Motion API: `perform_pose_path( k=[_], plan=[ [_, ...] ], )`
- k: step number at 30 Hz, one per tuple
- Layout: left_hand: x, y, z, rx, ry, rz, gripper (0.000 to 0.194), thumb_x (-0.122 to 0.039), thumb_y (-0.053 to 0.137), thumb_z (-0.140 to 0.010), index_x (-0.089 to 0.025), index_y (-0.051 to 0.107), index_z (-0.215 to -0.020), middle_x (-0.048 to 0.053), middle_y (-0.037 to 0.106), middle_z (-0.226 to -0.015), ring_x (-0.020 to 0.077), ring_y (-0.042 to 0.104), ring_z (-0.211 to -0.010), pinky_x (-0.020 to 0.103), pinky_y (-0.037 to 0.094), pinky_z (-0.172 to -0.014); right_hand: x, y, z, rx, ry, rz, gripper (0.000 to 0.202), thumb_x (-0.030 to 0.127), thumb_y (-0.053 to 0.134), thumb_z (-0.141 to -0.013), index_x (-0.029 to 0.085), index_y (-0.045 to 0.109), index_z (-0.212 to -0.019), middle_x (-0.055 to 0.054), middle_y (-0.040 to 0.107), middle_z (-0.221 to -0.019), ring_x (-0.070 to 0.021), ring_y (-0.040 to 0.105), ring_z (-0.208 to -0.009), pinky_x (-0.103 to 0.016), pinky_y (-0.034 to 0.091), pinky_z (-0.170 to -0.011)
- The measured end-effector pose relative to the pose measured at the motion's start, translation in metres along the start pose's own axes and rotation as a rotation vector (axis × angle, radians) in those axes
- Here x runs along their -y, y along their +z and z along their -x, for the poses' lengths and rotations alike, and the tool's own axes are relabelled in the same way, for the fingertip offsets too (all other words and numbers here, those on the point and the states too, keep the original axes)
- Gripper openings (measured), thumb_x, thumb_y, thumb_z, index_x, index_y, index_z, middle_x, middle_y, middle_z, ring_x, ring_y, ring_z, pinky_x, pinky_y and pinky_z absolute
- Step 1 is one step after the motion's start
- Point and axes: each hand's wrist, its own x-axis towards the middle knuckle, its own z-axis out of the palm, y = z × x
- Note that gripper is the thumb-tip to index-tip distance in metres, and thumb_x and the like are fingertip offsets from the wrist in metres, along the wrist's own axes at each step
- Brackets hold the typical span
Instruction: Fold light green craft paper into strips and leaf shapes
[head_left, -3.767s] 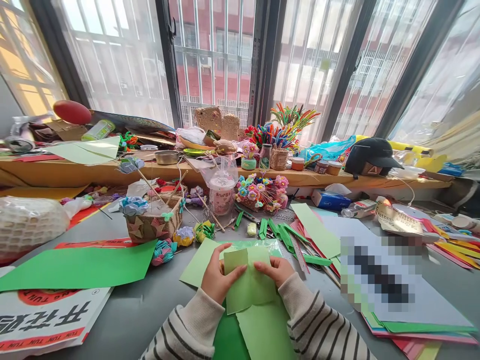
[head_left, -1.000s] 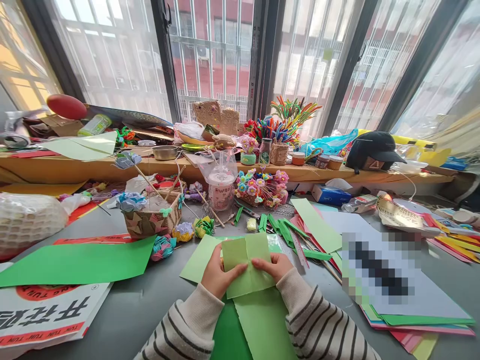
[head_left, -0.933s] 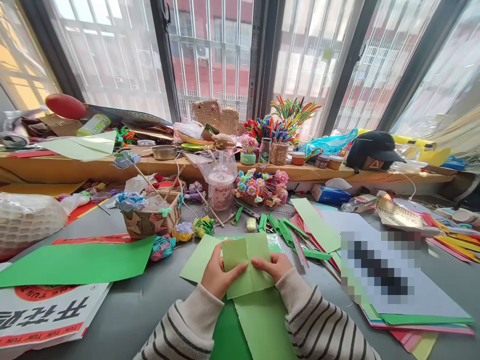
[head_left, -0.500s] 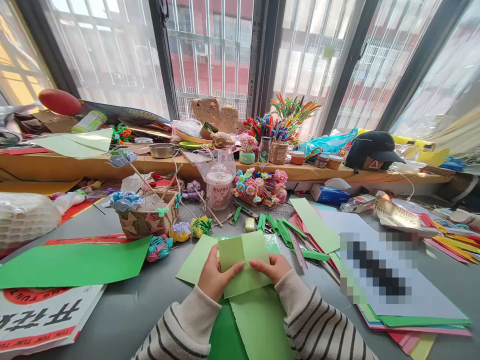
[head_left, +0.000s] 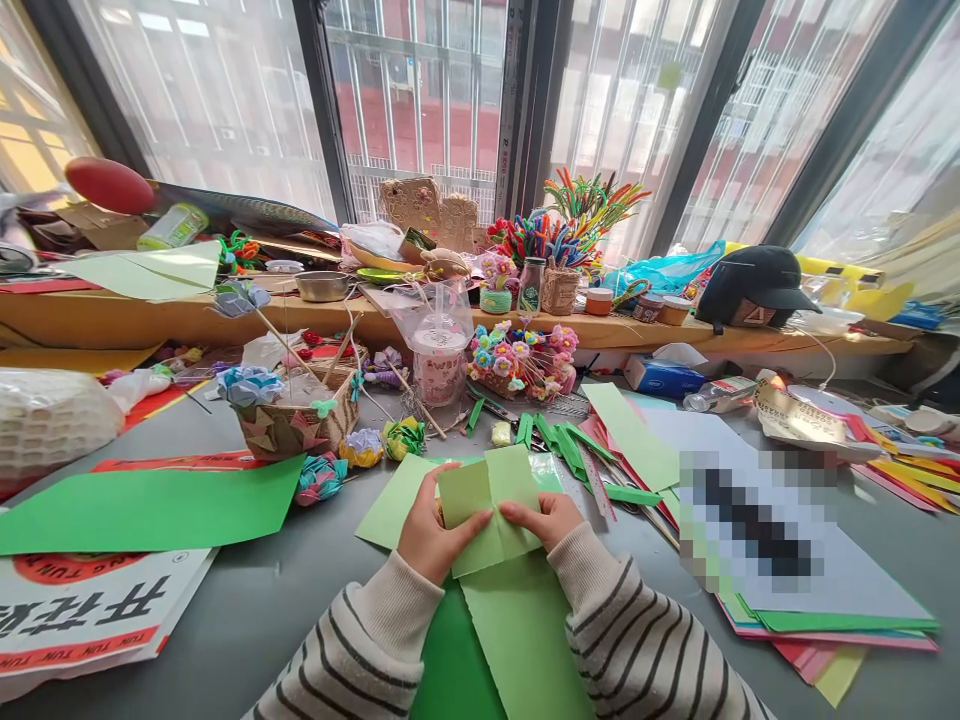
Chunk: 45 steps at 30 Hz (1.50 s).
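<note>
I hold a small light green paper square (head_left: 489, 505) above the grey table (head_left: 300, 590), with its two upper flaps folded in to a middle crease. My left hand (head_left: 429, 532) grips its left edge, thumb pressed on the front. My right hand (head_left: 546, 518) pinches the right edge, fingers pointing at the crease. Under the paper lie a light green sheet (head_left: 525, 640) and a darker green sheet (head_left: 454, 670). Both my sleeves are cream with dark stripes.
A large green sheet (head_left: 150, 510) lies at the left over a red-and-white printed bag (head_left: 82, 610). A basket of paper flowers (head_left: 296, 420), green strips (head_left: 570, 455) and a stack of coloured paper (head_left: 787, 590) surround my hands. The window ledge (head_left: 187, 320) holds crafts and a black cap (head_left: 754, 285).
The two upper flaps have been brought closer to the middle crease. My hands keep the same grip, and the view has tilted slightly, shifting the scene upward.
</note>
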Motion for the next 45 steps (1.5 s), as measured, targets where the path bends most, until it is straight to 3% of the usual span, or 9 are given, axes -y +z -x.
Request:
perform_pose_path(
  k=[11,15,22,28,40,45],
  plan=[
    [0.007,0.0,-0.004,-0.015,-0.012,-0.008,0.056,-0.03,0.068,-0.042,-0.016,0.039,-0.088,0.006,0.06,-0.074,0.0222,0.059,-0.064,0.034,0.048,-0.055,0.008,0.003,0.006,-0.026,-0.067,0.049,0.031,0.039,0.063,-0.046,0.01,0.057,-0.056,0.0,0.054,-0.049,-0.0093,0.045,-0.044,-0.021,0.035,-0.043],
    [0.008,0.0,-0.004,-0.02,0.001,-0.042,0.065,-0.031,0.068,-0.041,-0.018,0.036,-0.097,0.004,0.06,-0.072,0.021,0.058,-0.061,0.031,0.048,-0.052,0.008,0.003,0.005,-0.03,-0.05,0.073,0.032,0.041,0.062,-0.046,0.01,0.057,-0.055,0.0,0.054,-0.048,-0.0096,0.046,-0.044,-0.021,0.035,-0.043],
    [0.0,0.001,0.0,-0.024,0.038,-0.045,0.058,-0.028,0.067,-0.045,-0.02,0.037,-0.094,0.0,0.059,-0.069,0.0186,0.058,-0.063,0.028,0.047,-0.054,0.005,0.003,0.004,-0.001,-0.033,0.016,0.032,0.039,0.063,-0.047,0.009,0.057,-0.057,-0.001,0.055,-0.05,-0.0094,0.047,-0.044,-0.021,0.036,-0.044],
    [-0.004,0.001,0.0,0.024,-0.053,0.067,0.054,-0.028,0.066,-0.047,-0.016,0.036,-0.091,0.004,0.06,-0.072,0.0211,0.059,-0.067,0.032,0.048,-0.058,0.009,0.003,0.007,-0.013,-0.111,0.073,0.033,0.041,0.061,-0.048,0.01,0.058,-0.059,-0.003,0.058,-0.053,-0.0121,0.05,-0.048,-0.022,0.038,-0.045],
    [-0.003,0.002,0.001,-0.032,-0.006,0.063,0.058,-0.026,0.068,-0.044,-0.019,0.037,-0.092,-0.004,0.059,-0.055,0.0154,0.057,-0.05,0.025,0.045,-0.047,0.009,0.005,0.006,-0.006,-0.04,0.08,0.035,0.045,0.061,-0.046,0.012,0.058,-0.057,-0.005,0.06,-0.056,-0.0149,0.055,-0.052,-0.023,0.042,-0.049],
    [-0.002,0.0,0.0,0.039,-0.077,0.086,0.055,-0.025,0.068,-0.044,-0.018,0.037,-0.088,0.0,0.061,-0.063,0.0191,0.059,-0.059,0.029,0.047,-0.053,0.009,0.005,0.007,0.003,-0.048,0.081,0.035,0.045,0.061,-0.047,0.012,0.058,-0.059,-0.005,0.06,-0.056,-0.0149,0.055,-0.052,-0.023,0.042,-0.048]
  ],
)
